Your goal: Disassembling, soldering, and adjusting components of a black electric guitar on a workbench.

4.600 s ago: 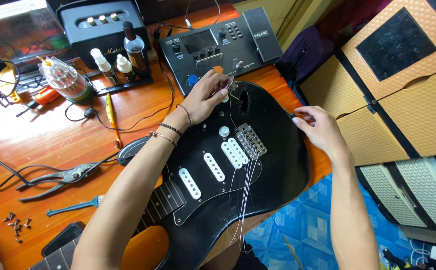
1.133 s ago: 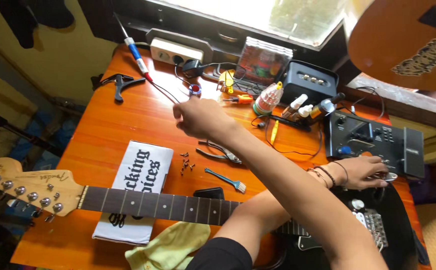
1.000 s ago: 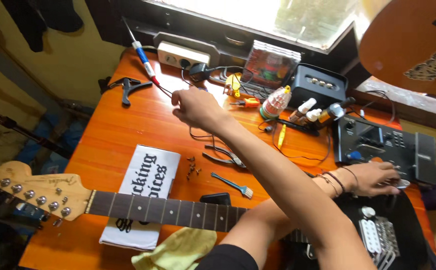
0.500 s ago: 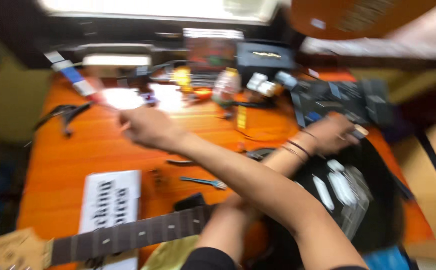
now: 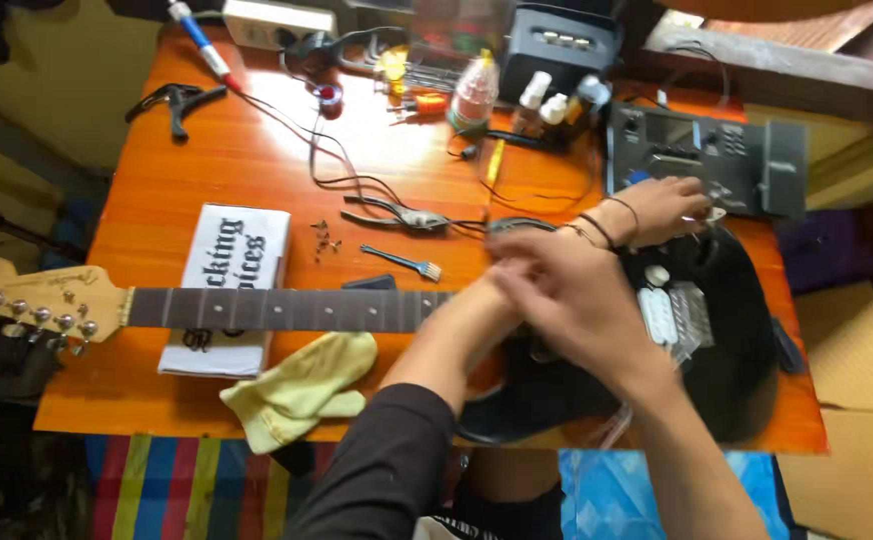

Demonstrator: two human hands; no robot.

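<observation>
On glossy black guitar body (image 5: 747,370) | left hand (image 5: 657,208) fingers curled at bridge | right hand (image 5: 567,300) blurred, fingers unclear

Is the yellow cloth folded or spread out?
Crumpled, loosely bunched: the cloth lies in uneven folds at the table's front edge, below the guitar neck.

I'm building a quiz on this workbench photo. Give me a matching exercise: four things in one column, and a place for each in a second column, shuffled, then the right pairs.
Things:
1. yellow cloth
2. pliers
3. left hand
4. headstock

Places:
A. far left, over the table edge
B. at the bridge end of the black guitar body
C. near table edge, below the guitar neck
D. mid-table, above the neck, among black cables

Pairs: 1-C, 2-D, 3-B, 4-A
</observation>
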